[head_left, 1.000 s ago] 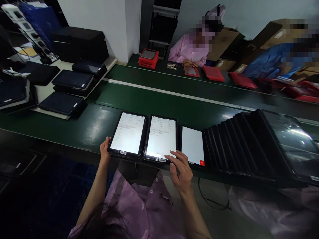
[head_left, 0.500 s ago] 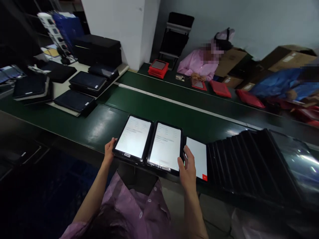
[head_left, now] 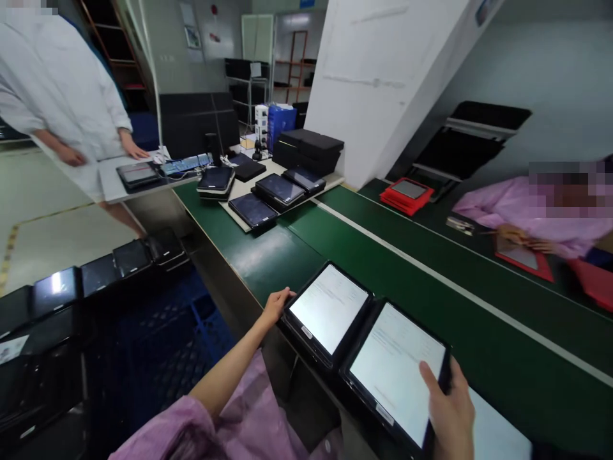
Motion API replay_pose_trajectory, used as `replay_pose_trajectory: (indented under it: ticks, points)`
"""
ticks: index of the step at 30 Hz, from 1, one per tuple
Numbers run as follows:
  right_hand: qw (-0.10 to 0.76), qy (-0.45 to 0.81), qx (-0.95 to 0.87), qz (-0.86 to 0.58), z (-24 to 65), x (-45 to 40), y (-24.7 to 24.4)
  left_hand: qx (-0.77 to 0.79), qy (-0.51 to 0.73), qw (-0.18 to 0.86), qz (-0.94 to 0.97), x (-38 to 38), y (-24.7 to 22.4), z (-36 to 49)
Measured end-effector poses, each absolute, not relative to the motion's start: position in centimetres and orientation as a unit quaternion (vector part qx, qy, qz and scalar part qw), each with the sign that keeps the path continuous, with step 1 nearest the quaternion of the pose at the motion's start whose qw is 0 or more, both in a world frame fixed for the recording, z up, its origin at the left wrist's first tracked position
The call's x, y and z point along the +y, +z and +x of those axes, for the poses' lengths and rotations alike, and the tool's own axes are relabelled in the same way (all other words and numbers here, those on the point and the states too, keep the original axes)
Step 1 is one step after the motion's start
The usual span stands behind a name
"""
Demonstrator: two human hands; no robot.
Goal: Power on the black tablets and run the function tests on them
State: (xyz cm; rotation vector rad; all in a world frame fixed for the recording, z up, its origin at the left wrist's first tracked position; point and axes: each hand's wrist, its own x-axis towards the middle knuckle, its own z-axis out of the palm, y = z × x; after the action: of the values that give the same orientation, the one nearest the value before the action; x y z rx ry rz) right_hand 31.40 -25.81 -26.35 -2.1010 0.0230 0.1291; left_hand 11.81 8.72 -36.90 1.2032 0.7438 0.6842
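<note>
Two black-framed tablets with lit white screens lie side by side at the near edge of the green bench. At the outer edge of the left tablet (head_left: 330, 308) is my left hand (head_left: 276, 305), its fingers closed round the frame. My right hand (head_left: 450, 402) grips the far side of the right tablet (head_left: 397, 367), thumb on the screen and fingers round the edge. A third lit tablet (head_left: 498, 425) is partly hidden behind my right wrist. Both screens carry small text, too faint to read.
Stacked dark tablets (head_left: 253, 211) sit on a board at the bench's far left end. Black devices (head_left: 98, 275) line a blue crate (head_left: 167, 338) at lower left. A person in white (head_left: 62, 89) stands there; another in pink (head_left: 531, 211) works across the bench beside red cases (head_left: 407, 197).
The view has swung left, bringing the crate and the person in white into sight. Both hands remain on the two tablets, which appear lower and further right.
</note>
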Motion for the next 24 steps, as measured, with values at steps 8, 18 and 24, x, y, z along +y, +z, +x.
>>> replay_pose_trajectory:
  ticks: [8,18,24]
  points:
    - [0.525,0.034,-0.021,-0.85,28.1,-25.7,-26.2,0.293,0.382,0.543,0.688,4.6,-26.5,10.7]
    - [0.685,0.123,-0.021,-0.717,28.0,-27.5,-25.6,0.152,-0.017,0.371,0.916,-5.7,-21.1,15.4]
    - [0.734,0.162,0.014,-0.659,28.2,-28.9,-25.2,0.187,-0.039,0.471,0.861,-5.1,-18.1,13.5]
